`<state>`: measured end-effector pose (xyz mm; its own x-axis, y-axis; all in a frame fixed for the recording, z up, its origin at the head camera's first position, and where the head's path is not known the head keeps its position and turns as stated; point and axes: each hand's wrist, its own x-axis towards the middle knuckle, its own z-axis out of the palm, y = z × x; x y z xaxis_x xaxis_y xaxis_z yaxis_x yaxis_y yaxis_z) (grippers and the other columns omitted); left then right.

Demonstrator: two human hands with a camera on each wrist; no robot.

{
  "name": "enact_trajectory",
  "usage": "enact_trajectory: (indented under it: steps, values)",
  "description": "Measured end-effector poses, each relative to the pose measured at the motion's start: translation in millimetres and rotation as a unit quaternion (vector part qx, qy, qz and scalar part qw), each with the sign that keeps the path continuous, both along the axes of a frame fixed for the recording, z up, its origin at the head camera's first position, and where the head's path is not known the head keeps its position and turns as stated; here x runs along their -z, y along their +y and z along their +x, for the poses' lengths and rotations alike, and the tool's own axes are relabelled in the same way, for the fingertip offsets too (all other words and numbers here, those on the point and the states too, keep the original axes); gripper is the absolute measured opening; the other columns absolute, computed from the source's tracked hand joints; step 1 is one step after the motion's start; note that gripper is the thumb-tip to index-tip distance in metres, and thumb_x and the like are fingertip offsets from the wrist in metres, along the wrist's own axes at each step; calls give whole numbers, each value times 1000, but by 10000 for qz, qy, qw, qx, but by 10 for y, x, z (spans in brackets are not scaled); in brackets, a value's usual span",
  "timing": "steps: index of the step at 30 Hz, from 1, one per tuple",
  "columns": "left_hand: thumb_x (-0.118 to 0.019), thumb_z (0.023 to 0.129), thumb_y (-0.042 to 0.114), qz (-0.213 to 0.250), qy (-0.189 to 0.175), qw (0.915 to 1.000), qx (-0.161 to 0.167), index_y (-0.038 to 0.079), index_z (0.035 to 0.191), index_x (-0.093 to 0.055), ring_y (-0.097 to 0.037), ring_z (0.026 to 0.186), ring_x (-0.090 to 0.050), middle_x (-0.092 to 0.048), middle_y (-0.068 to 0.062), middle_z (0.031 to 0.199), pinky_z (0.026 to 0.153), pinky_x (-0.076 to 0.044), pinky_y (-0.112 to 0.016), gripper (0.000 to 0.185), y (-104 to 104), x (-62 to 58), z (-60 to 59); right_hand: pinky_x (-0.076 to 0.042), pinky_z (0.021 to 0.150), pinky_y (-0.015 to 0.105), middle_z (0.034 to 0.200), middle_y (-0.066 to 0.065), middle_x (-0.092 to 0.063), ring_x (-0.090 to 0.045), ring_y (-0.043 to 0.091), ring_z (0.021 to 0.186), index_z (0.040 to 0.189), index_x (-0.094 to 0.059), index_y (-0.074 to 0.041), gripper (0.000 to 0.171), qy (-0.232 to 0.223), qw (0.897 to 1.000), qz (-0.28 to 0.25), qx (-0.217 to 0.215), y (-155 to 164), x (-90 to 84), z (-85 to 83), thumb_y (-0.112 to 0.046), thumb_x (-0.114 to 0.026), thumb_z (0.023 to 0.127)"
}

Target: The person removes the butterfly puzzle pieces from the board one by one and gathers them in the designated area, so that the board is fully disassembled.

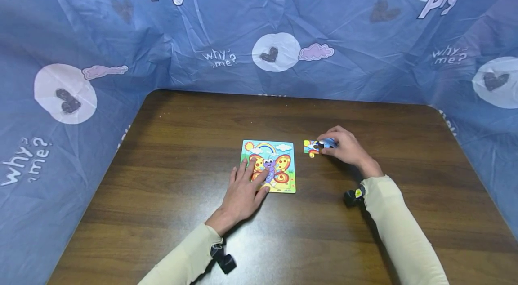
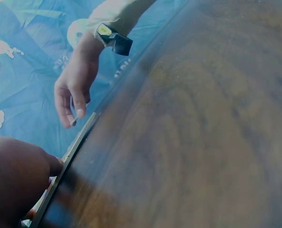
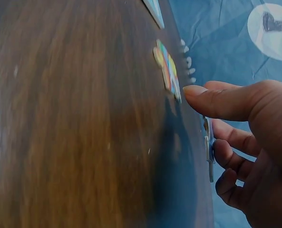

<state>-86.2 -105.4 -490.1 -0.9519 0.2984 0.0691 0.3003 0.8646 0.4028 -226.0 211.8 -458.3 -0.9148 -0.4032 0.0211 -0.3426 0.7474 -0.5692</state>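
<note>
Puzzle (image 1: 270,166) lies under the flat left hand (image 1: 243,193); right hand (image 1: 344,148) pinches, seemingly, a piece (image 1: 327,143) on the worktop (image 1: 182,141).

The crinkled blue printed cloth backdrop (image 1: 259,11) carries all the readable words. "pig" stands in pale outlined letters at the upper left of the head view, beside a white circle, and again at the upper right. "why? me?" is written in small white script at upper centre, at the far left edge and at the far right. No readable writing shows on the square butterfly puzzle board (image 1: 269,166).
</note>
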Motion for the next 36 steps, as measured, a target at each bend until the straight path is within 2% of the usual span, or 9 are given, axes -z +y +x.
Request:
enact_trajectory:
  steps: [3,7,11,19,29,36]
  values:
    - [-52,102,40,-16,29,10000,2,23,148,-50,-45,153,-23,-29,-22,164,120,-22,-66,50,-3,7,-7,-47,98,56,118,20,-63,-59,35,112,116,-74,-6,35,76,10000,22,-29,53,35,-9,-10,-81,82]
    - [-52,102,41,-42,49,10000,21,23,148,-50,-45,153,-24,-30,-22,163,120,-22,-66,50,-7,11,-16,-49,91,49,114,21,-65,-61,35,106,115,-74,-5,35,221,9997,86,-90,115,83,-15,-9,-82,81]
    - [-52,101,40,-65,89,9999,39,23,148,-51,-46,152,-25,-31,-23,162,120,-23,-66,50,-9,7,-20,-48,85,41,113,21,-65,-61,32,99,115,-74,-4,35,185,9998,84,-83,157,106,-14,-8,-81,81]
    - [-52,102,39,-49,63,10000,42,22,148,-50,-47,152,-24,-30,-24,162,120,-22,-66,49,-2,-12,-16,-44,80,34,116,22,-62,-58,30,95,116,-73,-4,34,-37,10000,10,-73,194,138,-28,-8,-80,83]
    - [-52,102,41,-48,31,10000,8,22,148,-50,-46,152,-24,-30,-23,163,120,-22,-66,50,-8,8,-8,-44,83,36,119,22,-59,-56,32,100,118,-73,-5,36,-214,9997,65,-61,194,140,-32,-8,-80,83]
    - [-52,102,41,-39,21,10000,-6,23,149,-50,-45,153,-23,-30,-22,163,121,-22,-66,50,-6,0,-1,-43,77,33,116,21,-61,-55,28,90,121,-71,-5,42,70,9999,96,-77,172,80,-36,-12,-82,81]
